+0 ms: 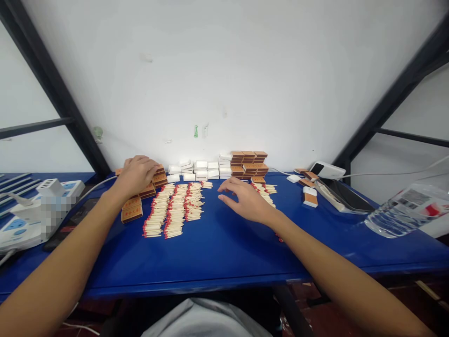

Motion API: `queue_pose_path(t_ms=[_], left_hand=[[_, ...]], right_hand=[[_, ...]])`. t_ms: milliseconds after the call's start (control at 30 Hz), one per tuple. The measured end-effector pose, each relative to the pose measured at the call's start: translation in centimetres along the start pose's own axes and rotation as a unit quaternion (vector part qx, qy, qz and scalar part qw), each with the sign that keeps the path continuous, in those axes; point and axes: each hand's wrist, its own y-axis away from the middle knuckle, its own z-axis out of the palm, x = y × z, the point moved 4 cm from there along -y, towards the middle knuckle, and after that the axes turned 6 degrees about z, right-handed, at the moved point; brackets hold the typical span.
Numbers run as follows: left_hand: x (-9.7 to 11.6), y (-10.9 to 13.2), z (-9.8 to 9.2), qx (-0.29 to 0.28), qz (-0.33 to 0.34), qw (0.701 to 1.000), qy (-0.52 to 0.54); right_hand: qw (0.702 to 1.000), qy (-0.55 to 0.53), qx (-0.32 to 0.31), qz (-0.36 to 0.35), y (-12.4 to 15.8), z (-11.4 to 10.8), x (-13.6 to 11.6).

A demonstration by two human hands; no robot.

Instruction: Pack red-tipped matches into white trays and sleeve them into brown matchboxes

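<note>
My left hand (138, 172) is closed over the top of the stacked orange-brown matchboxes (132, 210) on the left, its fingers curled down onto a matchbox and the fingertips hidden. Over the middle right of the table my right hand (243, 199) hovers open, thumb and fingers apart, with nothing visible in it. Between the hands, loose red-tipped matches (175, 210) lie in several long rows. More matches (264, 192) show behind my right hand, which partly covers them. White matchbox trays (201, 165) stand piled along the wall.
Another stack of matchboxes (249, 164) stands against the wall. On the right are a white router-like device (328, 170), a phone (347, 195) and a plastic water bottle (403, 210). A power strip (21, 224) and a dark phone (72, 224) occupy the left of the blue table (196, 262).
</note>
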Motion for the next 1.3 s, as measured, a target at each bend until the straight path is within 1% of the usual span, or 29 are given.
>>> queue_pose_path(t_ms=[67, 100, 133, 200, 300, 400, 500, 600, 667, 733, 800, 867, 933, 1000, 1033, 1100, 1200, 1300], left_hand=[[2.3, -1.0, -0.1, 0.01, 0.038, 0.999, 0.027], [3.6, -1.7, -0.1, 0.005, 0.064, 0.997, 0.047], [4.9, -2.4, 0.0, -0.016, 0.084, 0.994, 0.064], [7.2, -4.1, 0.5, -0.076, 0.105, 0.988, 0.083], [9.3, -6.9, 1.6, -0.104, 0.114, 0.985, 0.082], [9.9, -9.1, 3.3, -0.124, 0.111, 0.984, 0.068], [9.9, -10.2, 4.8, -0.136, 0.108, 0.983, 0.065], [9.7, -10.4, 5.5, -0.135, 0.106, 0.983, 0.068], [9.6, -10.3, 5.3, -0.132, 0.106, 0.983, 0.074], [9.4, -10.1, 4.7, -0.126, 0.111, 0.982, 0.083], [9.3, -9.5, 3.7, -0.117, 0.117, 0.981, 0.097], [9.4, -8.7, 2.4, -0.104, 0.125, 0.98, 0.114], [10.1, -7.3, 1.1, -0.09, 0.143, 0.976, 0.135], [11.4, -5.5, -0.2, -0.072, 0.168, 0.971, 0.155], [12.3, -4.5, -0.9, -0.056, 0.189, 0.963, 0.184], [14.4, -2.2, -1.8, -0.057, 0.222, 0.945, 0.232], [17.4, 1.1, -2.2, -0.075, 0.267, 0.921, 0.272], [19.3, 3.4, -1.9, -0.067, 0.287, 0.907, 0.302]], right_hand=[[0.999, 0.023, 0.002, 0.025, -0.4, -0.1, 0.8], [0.999, 0.032, 0.004, 0.039, -0.5, -0.2, 1.2], [0.998, 0.04, 0.006, 0.051, -0.7, -0.4, 1.6], [0.996, 0.049, 0.012, 0.067, -1.0, -0.7, 2.3], [0.996, 0.053, 0.019, 0.074, -1.1, -1.1, 2.7], [0.996, 0.054, 0.02, 0.072, -1.0, -1.3, 2.5], [0.996, 0.052, 0.025, 0.064, -0.9, -1.5, 2.1], [0.996, 0.051, 0.03, 0.061, -0.9, -1.7, 1.9], [0.996, 0.051, 0.03, 0.065, -0.9, -1.8, 1.8], [0.996, 0.053, 0.029, 0.069, -0.9, -1.8, 1.9], [0.996, 0.056, 0.028, 0.069, -1.0, -1.9, 2.0], [0.995, 0.059, 0.029, 0.071, -1.1, -2.0, 2.3], [0.994, 0.063, 0.034, 0.077, -1.1, -2.3, 2.9], [0.993, 0.072, 0.04, 0.084, -1.1, -2.5, 3.6], [0.992, 0.078, 0.042, 0.088, -1.1, -2.7, 4.1], [0.991, 0.087, 0.045, 0.095, -1.2, -2.8, 4.9], [0.99, 0.086, 0.033, 0.103, -2.0, -2.5, 5.7], [0.994, 0.062, -0.012, 0.09, -3.9, -0.9, 5.7]])
